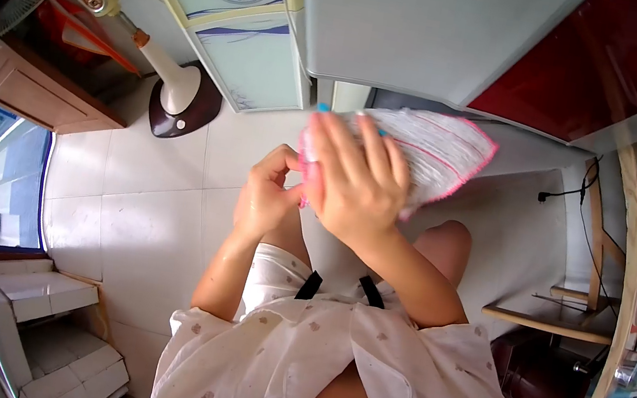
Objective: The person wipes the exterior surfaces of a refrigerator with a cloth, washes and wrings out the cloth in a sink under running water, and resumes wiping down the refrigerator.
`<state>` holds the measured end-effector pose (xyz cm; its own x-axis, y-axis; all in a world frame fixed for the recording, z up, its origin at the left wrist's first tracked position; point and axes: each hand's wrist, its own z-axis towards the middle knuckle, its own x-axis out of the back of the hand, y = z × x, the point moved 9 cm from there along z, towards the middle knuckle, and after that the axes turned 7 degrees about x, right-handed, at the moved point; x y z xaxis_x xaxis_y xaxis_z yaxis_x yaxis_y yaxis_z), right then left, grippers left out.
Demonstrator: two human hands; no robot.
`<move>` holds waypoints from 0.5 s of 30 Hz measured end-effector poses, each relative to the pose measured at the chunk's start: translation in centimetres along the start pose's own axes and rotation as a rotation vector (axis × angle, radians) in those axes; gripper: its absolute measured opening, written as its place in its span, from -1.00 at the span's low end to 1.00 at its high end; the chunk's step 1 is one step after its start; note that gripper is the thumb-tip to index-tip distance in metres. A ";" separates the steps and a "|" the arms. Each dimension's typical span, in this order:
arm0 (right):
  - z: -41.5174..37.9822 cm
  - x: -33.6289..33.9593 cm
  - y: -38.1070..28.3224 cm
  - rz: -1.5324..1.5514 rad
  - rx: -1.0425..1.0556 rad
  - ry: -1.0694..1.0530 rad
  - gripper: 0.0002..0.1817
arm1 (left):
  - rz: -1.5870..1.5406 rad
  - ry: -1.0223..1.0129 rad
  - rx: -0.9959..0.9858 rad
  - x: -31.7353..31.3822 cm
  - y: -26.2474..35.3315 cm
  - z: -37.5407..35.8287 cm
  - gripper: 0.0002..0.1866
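Observation:
A white cloth with pink stripes and a pink edge (442,154) is held up in front of me, above the tiled floor. My left hand (268,189) pinches its left edge between thumb and fingers. Across the cloth's left part lies my right hand (359,176), palm toward the cloth, its fingers stretched upward and slightly apart. The tips of some fingers show blue nails. The cloth's right part fans out beyond my right hand.
A standing fan (177,93) with a dark base is at the upper left. Cabinet doors (253,59) and a grey panel (412,30) are ahead. A wooden rack (548,325) with a black cable (565,194) stands right. White tiled steps (57,324) are lower left.

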<state>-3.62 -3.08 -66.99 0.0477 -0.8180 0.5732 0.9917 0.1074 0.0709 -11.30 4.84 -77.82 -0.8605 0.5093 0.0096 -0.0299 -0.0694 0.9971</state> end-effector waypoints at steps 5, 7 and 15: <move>-1.2 -0.8 -2.5 -0.022 0.180 0.111 -0.65 | -0.045 0.076 -0.003 1.5 -0.9 -0.4 -0.83; -1.6 -0.8 -2.3 -0.013 0.213 0.106 -0.68 | -0.194 0.177 -0.099 3.9 -0.3 -0.2 -0.82; -8.6 4.5 -1.7 0.615 0.600 0.113 -0.80 | 1.061 0.061 -0.774 -10.5 15.4 -2.9 -0.50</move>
<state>-4.10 -11.82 -71.58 0.5978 -0.5648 0.5690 0.5570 0.8030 0.2119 -4.20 -4.05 -62.74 -0.6665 -0.1345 0.7333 0.4061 -0.8904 0.2057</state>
